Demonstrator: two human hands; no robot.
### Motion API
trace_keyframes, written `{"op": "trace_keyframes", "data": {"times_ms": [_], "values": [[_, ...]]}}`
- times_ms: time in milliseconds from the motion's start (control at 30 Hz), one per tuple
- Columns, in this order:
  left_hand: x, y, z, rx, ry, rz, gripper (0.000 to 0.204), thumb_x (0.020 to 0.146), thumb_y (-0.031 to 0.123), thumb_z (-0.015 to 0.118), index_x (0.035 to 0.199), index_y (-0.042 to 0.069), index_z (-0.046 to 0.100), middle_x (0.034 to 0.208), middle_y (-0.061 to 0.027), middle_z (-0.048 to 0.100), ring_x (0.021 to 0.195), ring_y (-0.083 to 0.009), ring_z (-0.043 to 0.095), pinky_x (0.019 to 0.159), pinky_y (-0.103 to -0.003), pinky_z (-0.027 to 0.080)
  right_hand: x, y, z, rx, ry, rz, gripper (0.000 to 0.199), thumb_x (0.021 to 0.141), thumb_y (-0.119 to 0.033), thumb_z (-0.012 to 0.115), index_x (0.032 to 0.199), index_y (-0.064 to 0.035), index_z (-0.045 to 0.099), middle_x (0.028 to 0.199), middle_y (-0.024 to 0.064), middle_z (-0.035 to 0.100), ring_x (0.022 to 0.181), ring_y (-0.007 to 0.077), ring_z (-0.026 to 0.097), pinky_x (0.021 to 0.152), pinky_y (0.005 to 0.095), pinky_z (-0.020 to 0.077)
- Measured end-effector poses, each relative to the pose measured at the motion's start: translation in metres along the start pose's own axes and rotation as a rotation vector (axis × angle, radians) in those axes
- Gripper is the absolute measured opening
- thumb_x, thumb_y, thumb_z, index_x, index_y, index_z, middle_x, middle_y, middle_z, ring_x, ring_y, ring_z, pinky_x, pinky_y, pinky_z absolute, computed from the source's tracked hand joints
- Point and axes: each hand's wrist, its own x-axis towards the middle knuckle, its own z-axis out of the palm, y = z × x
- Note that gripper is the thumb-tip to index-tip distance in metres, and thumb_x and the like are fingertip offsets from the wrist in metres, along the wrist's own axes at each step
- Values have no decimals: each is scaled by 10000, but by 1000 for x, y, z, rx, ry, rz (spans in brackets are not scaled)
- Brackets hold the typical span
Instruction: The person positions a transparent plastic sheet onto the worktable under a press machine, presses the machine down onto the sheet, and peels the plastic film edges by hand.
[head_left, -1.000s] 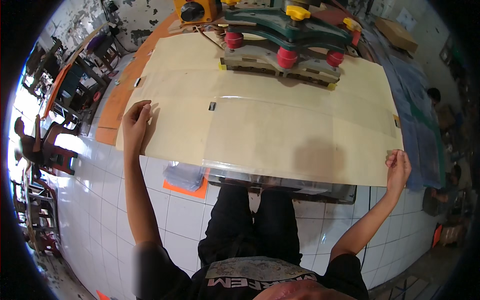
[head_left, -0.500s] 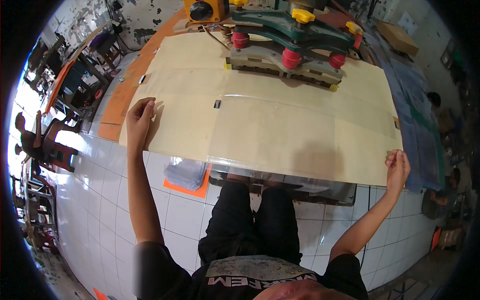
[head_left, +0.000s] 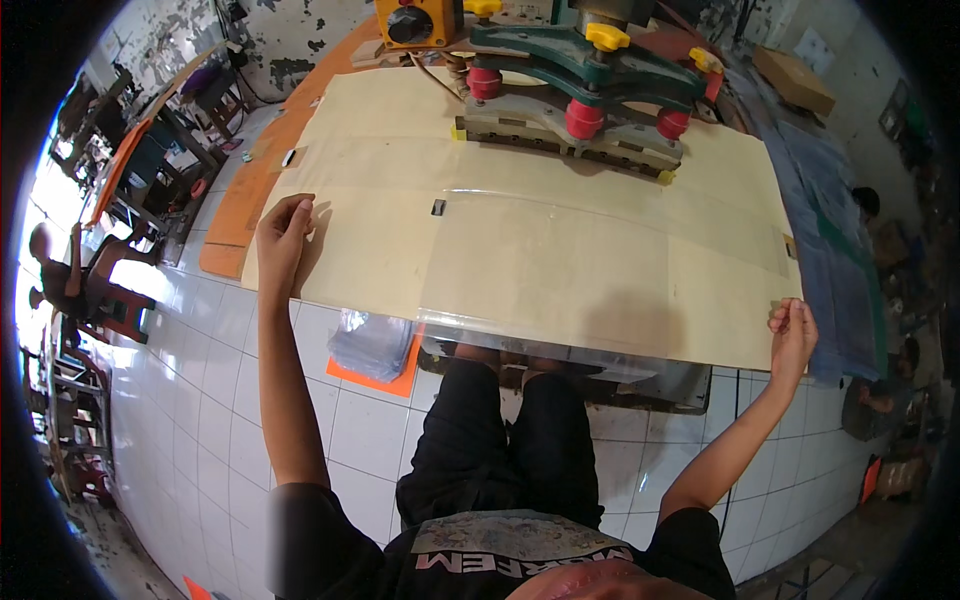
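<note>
A wide cream board (head_left: 360,250) lies on the table before me, with a clear plastic sheet (head_left: 545,270) flat across its middle and hanging slightly past the near edge. Over the board's left edge is my left hand (head_left: 284,240), its fingers curled and thumb against the forefinger. My right hand (head_left: 793,335) is closed in the same way at the near right corner. What either pinch holds, if anything, is hidden. Above the board's far part stands a press head (head_left: 575,140) with a green frame, red knobs and a long metal bar.
An orange table edge (head_left: 225,245) shows on the left. Blue plastic sheeting (head_left: 840,270) covers the right side. A yellow box with a black dial (head_left: 412,22) sits behind. Below the board, stacked clear plastic (head_left: 368,345) rests on an orange sheet. People sit at both sides.
</note>
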Motion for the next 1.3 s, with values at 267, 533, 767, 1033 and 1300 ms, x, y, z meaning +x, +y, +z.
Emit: {"op": "trace_keyframes", "data": {"times_ms": [267, 533, 767, 1033, 1300], "values": [[1, -1, 0, -9, -3, -2, 275, 917, 208, 614, 1033, -37, 663, 748, -4, 591, 675, -61, 514, 616, -208, 412, 1, 2, -2, 15, -3, -9, 230, 963, -222, 569, 896, -7, 617, 726, 11, 553, 626, 67, 487, 565, 205, 401], [1, -2, -1, 1, 4, 8, 281, 914, 214, 618, 1027, -39, 666, 765, -7, 602, 675, -65, 515, 615, -210, 418, -1, -3, 3, 0, -18, -14, 220, 962, -218, 571, 894, -15, 622, 725, 8, 560, 617, 59, 491, 565, 198, 401], [0, -1, 0, 7, 5, 4, 274, 927, 219, 597, 1025, -28, 667, 726, -10, 569, 671, -84, 521, 611, -223, 407, -2, -1, 3, 6, -9, -22, 228, 963, -225, 569, 888, -16, 620, 725, 11, 562, 613, 59, 486, 562, 200, 398], [1, -3, 2, -22, -4, 1, 289, 938, 228, 584, 1050, -28, 657, 765, -11, 581, 714, -89, 521, 653, -231, 423, 0, -11, 11, -133, -37, 35, 210, 954, -240, 584, 933, -36, 628, 771, -1, 579, 610, 40, 488, 553, 182, 362], [-3, -1, 2, -14, -13, 17, 290, 941, 231, 580, 1055, -24, 657, 777, -6, 582, 720, -83, 524, 660, -227, 423, 59, -29, 29, -1139, 65, -30, 474, 900, -439, 563, 1176, -55, 601, 1098, 150, 650, 1011, 282, 608, 855, 394, 462]]}}
